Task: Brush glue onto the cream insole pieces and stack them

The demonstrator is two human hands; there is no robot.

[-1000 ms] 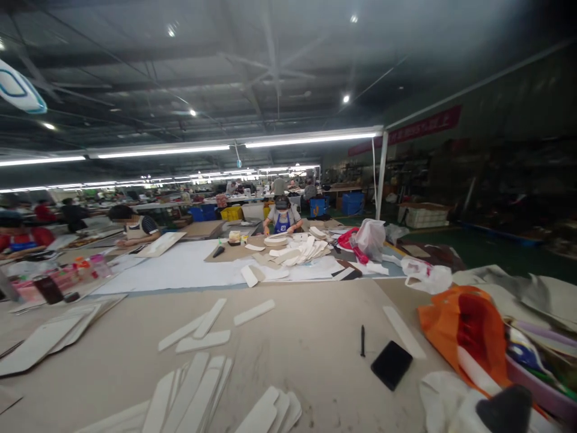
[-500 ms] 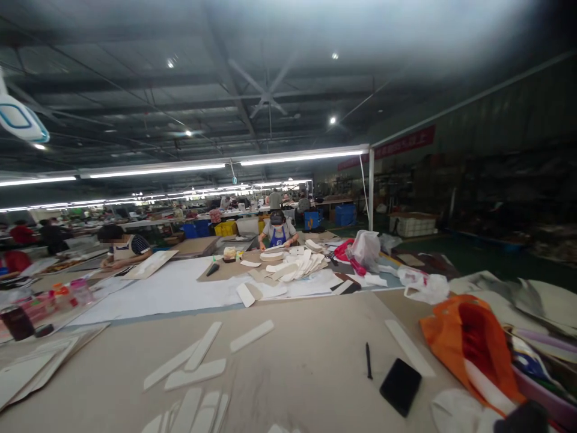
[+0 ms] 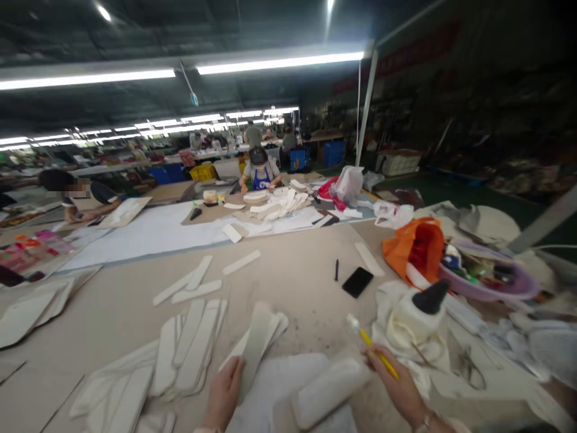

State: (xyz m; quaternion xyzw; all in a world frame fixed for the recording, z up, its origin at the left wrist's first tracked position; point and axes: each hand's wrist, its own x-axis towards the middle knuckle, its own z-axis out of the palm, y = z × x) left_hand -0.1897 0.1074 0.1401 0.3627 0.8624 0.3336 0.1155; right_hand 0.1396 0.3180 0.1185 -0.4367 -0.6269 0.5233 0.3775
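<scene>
Where the left edge of the frame cuts across the desk (image 3: 297, 258), flat cream sheets (image 3: 31, 319) with rounded corners lie stacked. At lower left, a fanned pile of pale strips (image 3: 192, 349), smooth and round-ended, overlaps loosely; three more strips (image 3: 196, 291) lie crossed above it. At bottom centre, the left hand (image 3: 225, 388) pinches the edge of a long, matt greyish strip (image 3: 255, 343), tilted over a small sheaf of paler ones (image 3: 277, 328). Right of it, a glossy whitish block (image 3: 331, 388) with rounded corners lies slantwise, slightly blurred. At lower right, the right hand (image 3: 396, 382) grips the slim yellow handle of a brush (image 3: 378, 353), its whitish tip pointing up and left. Above that sit a thin black pen (image 3: 336, 270) and a flat black rectangle (image 3: 357, 282). Farther right are a crumpled orange bag (image 3: 411, 246), a dark cone-shaped cap (image 3: 431, 297) and a lilac plastic basin (image 3: 518, 290).
</scene>
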